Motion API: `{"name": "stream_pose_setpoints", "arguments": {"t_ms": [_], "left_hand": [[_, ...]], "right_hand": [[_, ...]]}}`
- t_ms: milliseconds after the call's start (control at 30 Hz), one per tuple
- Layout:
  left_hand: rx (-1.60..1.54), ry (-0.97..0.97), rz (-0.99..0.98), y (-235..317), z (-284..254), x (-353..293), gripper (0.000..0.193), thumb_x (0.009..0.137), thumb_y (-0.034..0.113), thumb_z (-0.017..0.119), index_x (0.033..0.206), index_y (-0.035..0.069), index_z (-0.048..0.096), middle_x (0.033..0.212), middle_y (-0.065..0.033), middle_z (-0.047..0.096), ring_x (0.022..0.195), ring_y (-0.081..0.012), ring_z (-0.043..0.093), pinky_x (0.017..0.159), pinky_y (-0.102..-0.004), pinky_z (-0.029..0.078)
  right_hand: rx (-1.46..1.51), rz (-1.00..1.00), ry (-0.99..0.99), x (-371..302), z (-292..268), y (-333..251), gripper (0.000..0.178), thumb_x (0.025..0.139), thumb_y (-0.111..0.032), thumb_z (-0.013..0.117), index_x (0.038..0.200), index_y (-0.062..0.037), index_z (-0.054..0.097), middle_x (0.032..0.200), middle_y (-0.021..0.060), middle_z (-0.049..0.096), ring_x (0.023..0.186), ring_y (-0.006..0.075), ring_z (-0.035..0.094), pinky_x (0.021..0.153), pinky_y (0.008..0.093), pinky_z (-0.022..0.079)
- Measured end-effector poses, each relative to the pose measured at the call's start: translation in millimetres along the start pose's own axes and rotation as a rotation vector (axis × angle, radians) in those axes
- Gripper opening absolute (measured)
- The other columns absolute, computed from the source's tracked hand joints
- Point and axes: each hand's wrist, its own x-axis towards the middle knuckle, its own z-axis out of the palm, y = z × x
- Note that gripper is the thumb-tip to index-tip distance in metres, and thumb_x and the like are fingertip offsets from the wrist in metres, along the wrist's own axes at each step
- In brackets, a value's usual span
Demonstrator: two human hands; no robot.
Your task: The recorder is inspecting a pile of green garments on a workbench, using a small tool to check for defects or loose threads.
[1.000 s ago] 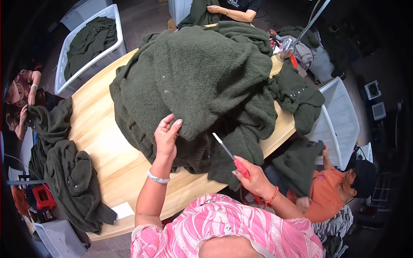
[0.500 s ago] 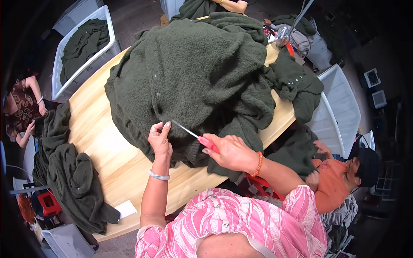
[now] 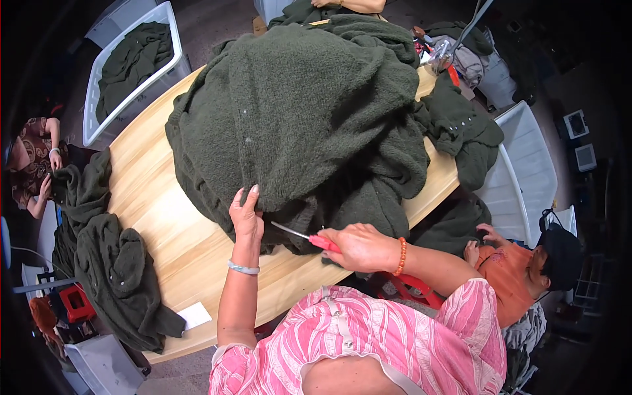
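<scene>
A large heap of dark green fleecy cloth [image 3: 316, 112], seemingly garments, covers the middle of the wooden table [image 3: 191, 263]. My left hand [image 3: 246, 216] is at its near edge, thumb and fingers closed on the fleece. In my right hand [image 3: 362, 249] is a red-handled tool [image 3: 325, 243] with a thin metal shaft, much like a screwdriver. Its shaft points left toward my left hand, with the tip just short of that hand. The tip's exact shape is too small to tell.
More green garments [image 3: 115, 263] lie along the table's left edge beside a white card [image 3: 195, 316]. Tubs stand at far left [image 3: 174, 56] and right [image 3: 530, 171]. One person [image 3: 39, 158] works at left, another in orange [image 3: 507, 283] at right; a third person's arm [image 3: 359, 5] shows behind.
My right hand has drawn the tool back from the fleece, toward me and slightly right. My left hand keeps its hold at the edge. The whole view has shifted slightly.
</scene>
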Motion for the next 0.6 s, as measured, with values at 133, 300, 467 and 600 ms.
{"name": "stream_pose_setpoints", "arguments": {"t_ms": [133,300,467,600], "left_hand": [[0.218,-0.190,0.011,22,6,0,0.040,0.088,0.003,0.072,0.124,-0.003,0.055,0.111,-0.0072,0.065,0.099,-0.0146,0.063,0.090,-0.0266,0.051],[0.384,-0.324,0.131,64,38,34,0.060,0.085,0.009,0.077,0.135,-0.003,0.047,0.104,0.0002,0.065,0.081,-0.0065,0.059,0.073,-0.0223,0.047],[0.387,-0.331,0.083,67,72,68,0.031,0.086,0.004,0.074,0.114,0.000,0.062,0.091,0.0027,0.065,0.073,-0.0053,0.056,0.067,-0.0217,0.045],[0.343,-0.352,0.137,50,65,71,0.007,0.086,-0.001,0.071,0.091,0.003,0.068,0.086,0.0007,0.068,0.073,-0.0060,0.059,0.069,-0.0212,0.046]], "right_hand": [[0.117,-0.035,0.046,-11,-2,6,0.044,0.094,-0.032,0.060,0.128,-0.0052,0.053,0.092,0.0239,0.068,0.088,0.0443,0.065,0.078,0.0516,0.051],[0.159,-0.110,0.348,-1,-10,6,0.048,0.093,-0.029,0.063,0.131,-0.0041,0.050,0.097,0.0245,0.068,0.091,0.0445,0.064,0.078,0.0523,0.052],[0.143,-0.094,0.460,12,-23,2,0.036,0.093,-0.026,0.061,0.123,-0.0076,0.051,0.091,0.0221,0.068,0.086,0.0445,0.065,0.076,0.0535,0.051],[0.085,0.004,0.405,28,-34,3,0.043,0.092,-0.028,0.064,0.128,-0.0065,0.052,0.094,0.0230,0.068,0.086,0.0456,0.064,0.076,0.0534,0.051]]}}
